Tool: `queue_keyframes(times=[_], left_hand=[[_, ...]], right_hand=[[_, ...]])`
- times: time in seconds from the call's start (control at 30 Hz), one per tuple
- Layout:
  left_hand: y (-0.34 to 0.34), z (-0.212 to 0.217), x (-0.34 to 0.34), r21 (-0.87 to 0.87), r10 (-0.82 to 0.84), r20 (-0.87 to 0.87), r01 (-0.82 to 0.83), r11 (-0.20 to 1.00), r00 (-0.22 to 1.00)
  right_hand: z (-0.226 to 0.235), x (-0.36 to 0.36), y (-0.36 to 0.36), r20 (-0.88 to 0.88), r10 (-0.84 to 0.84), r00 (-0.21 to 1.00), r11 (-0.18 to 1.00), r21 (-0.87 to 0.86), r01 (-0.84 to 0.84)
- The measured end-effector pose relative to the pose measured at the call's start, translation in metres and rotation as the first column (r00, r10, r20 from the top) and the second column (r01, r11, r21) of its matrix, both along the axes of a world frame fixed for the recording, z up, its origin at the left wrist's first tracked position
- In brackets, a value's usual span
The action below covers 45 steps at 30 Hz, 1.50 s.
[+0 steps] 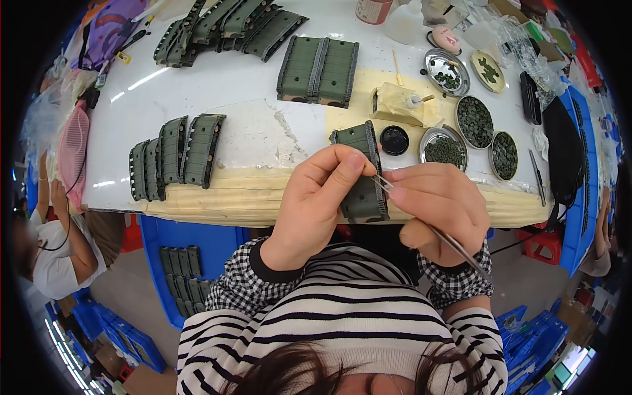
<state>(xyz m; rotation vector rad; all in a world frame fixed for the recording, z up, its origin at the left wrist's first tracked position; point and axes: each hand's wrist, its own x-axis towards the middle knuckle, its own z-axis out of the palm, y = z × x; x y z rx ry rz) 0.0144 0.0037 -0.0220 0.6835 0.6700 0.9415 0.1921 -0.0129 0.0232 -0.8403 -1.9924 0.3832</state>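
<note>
My right hand (444, 204) is closed around a pair of metal tweezers (454, 243), their tips pointing left. At those tips my left hand (319, 197) pinches with thumb and forefinger; whatever lies in the pinch is too small to make out. Beneath both hands is a dark green ridged moulded piece (359, 194) with a grey toothed edge, partly hidden by my fingers. Just beyond it stands a small round black dish (395, 140). A metal bowl of small dark green bits (442, 149) sits close to my right hand.
Similar green pieces stand at left (172, 151), in a double block (318, 71), and in a far pile (230, 29). Right are more tins of green parts (474, 122), a tape-covered block (398, 104) and a pen-like tool (538, 176). A blue bin (155, 247) sits below the table's edge.
</note>
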Motion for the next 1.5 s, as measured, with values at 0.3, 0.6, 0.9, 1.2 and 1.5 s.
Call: queue_keyframes(times=[0.3,0.6,0.9,1.2,1.5], left_hand=[[-0.001,0.005,-0.001,-0.118,-0.023,0.201,0.048,0.992,0.979],[-0.003,0.005,0.002,-0.120,-0.005,0.154,0.024,0.992,0.988],[-0.003,0.006,0.002,-0.169,0.019,0.213,0.018,0.985,0.977],[-0.004,0.004,0.004,-0.147,0.032,0.182,-0.005,0.989,0.983],[-0.004,0.003,0.003,-0.141,0.006,0.165,0.018,0.990,0.986]], right_hand=[[-0.012,-0.002,-0.002,-0.164,-0.050,0.985,0.983,-0.184,0.019],[-0.012,-0.003,-0.001,-0.133,-0.054,0.990,0.989,-0.143,0.035],[-0.005,-0.002,0.000,-0.016,-0.002,1.000,0.994,-0.110,0.000],[-0.005,-0.003,0.000,0.006,-0.018,1.000,0.998,-0.066,0.018],[-0.005,-0.003,0.001,0.016,-0.029,0.999,0.998,-0.058,0.030]])
